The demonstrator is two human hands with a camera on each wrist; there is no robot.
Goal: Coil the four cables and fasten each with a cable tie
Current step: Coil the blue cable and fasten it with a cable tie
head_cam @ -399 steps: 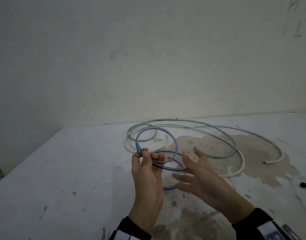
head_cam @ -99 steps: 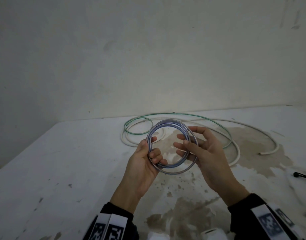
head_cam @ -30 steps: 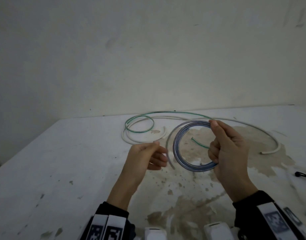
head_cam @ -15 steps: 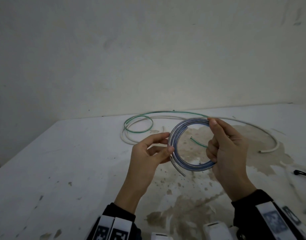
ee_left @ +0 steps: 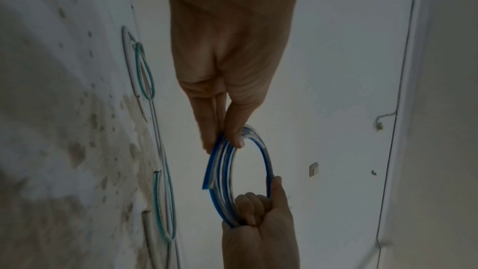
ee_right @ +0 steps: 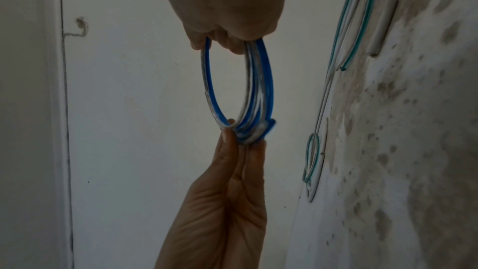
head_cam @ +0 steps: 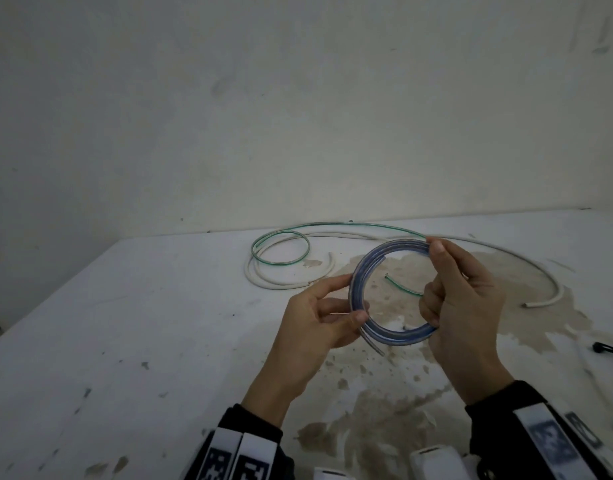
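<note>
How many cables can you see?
3. The blue cable is coiled between both hands. The green cable and the white cable lie on the table. A fourth may be hidden.

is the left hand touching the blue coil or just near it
Touching. In the left wrist view the left hand pinches the blue coil between thumb and fingers; the head view shows the same pinch on the coil's left side.
</note>
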